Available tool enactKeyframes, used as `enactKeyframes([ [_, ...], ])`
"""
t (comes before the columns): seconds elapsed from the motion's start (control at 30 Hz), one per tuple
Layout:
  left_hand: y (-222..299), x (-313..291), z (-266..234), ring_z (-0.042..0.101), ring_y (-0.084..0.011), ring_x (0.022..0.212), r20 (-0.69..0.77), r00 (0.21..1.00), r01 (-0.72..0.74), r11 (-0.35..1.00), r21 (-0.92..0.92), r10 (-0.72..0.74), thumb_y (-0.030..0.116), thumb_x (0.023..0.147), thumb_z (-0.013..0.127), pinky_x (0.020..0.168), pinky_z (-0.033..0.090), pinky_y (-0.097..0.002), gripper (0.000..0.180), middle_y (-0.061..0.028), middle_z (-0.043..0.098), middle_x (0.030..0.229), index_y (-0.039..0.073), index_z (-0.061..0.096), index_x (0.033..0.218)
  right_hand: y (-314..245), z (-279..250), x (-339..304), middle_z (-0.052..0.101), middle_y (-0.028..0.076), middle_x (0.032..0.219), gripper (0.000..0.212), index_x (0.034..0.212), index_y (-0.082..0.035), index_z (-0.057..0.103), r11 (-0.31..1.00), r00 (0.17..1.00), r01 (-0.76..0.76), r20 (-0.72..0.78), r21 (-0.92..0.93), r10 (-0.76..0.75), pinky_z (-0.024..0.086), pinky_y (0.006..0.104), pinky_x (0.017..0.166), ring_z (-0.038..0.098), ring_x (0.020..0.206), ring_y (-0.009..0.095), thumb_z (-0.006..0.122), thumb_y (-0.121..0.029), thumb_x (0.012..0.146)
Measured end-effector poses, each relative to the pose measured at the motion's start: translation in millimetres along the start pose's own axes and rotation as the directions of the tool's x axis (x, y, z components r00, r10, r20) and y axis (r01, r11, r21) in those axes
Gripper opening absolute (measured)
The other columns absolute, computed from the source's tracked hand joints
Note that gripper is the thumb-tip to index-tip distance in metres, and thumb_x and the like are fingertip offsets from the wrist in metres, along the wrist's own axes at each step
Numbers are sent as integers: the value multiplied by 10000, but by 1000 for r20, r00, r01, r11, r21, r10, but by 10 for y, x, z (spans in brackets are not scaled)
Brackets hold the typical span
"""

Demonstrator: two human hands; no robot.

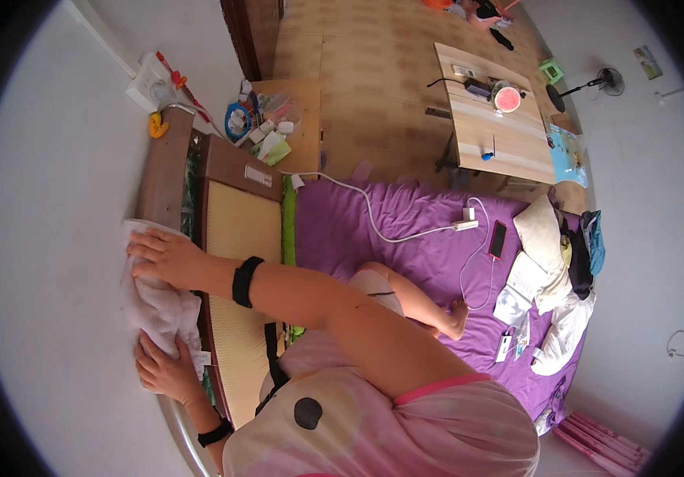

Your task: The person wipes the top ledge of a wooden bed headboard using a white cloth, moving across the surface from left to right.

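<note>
A whitish-pink towel (156, 306) lies bunched along the top of the headboard, against the wall. My right hand (169, 258) reaches across from the right and grips its far part, fingers bent over the cloth. Nearer to me, my left hand (169, 370) holds the towel's near end, its fingers at the wall side. The fold of cloth between the hands is rumpled, and a small white tag hangs by my left hand. Each wrist wears a black band. Parts of the fingertips are hidden against the towel.
Beside the headboard's beige padded panel (239, 294) spreads a purple bedsheet (342, 215). On it lie a phone (498, 240), a white cable, an open book and pillows. Beyond stand a cluttered cardboard surface (309, 119) and a wooden table (509, 143). A wall socket (150, 82) is at upper left.
</note>
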State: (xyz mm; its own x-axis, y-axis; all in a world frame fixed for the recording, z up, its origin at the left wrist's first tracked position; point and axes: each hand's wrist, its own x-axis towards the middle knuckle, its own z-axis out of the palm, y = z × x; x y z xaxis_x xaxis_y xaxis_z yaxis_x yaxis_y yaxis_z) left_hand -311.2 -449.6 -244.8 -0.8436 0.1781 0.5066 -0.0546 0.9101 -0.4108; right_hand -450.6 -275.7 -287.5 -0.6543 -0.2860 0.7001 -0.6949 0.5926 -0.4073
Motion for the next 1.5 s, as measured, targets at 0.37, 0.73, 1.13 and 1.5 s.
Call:
enactKeyframes([
  [0.37,107,-78,-9,511,-265,1097,178,957,242,969,-42,-231,341,807,630,907,413,-446,557,-30,532,1259,209,492,1330,151,-159,49,502,81,1346,300,1032,-178,623,984,985,168,24,59,-170,303,412,1090,379,1332,269,584,-110,743],
  [0.73,419,23,-41,463,-299,1123,150,878,462,887,-19,-454,359,583,782,935,347,-507,660,-48,520,1228,267,575,1202,369,-446,306,445,91,1357,613,1289,-195,474,923,843,380,389,59,-372,346,437,1056,376,1316,303,664,-105,712],
  [1.13,454,58,-319,464,-305,1114,106,902,431,857,-282,-419,370,557,793,906,367,-485,741,-64,519,1183,268,534,1244,435,-583,336,360,101,1415,853,1352,-205,365,912,736,411,591,-4,-330,257,474,1106,307,1341,318,818,-175,630],
  [1.5,-396,-895,-678,485,-290,1122,217,906,411,878,-244,-363,191,648,661,980,354,-482,558,-77,544,1185,213,600,1202,-696,-326,-46,421,101,1357,713,1284,-159,506,920,764,381,530,91,-368,334,481,1058,372,1299,332,728,-135,606],
])
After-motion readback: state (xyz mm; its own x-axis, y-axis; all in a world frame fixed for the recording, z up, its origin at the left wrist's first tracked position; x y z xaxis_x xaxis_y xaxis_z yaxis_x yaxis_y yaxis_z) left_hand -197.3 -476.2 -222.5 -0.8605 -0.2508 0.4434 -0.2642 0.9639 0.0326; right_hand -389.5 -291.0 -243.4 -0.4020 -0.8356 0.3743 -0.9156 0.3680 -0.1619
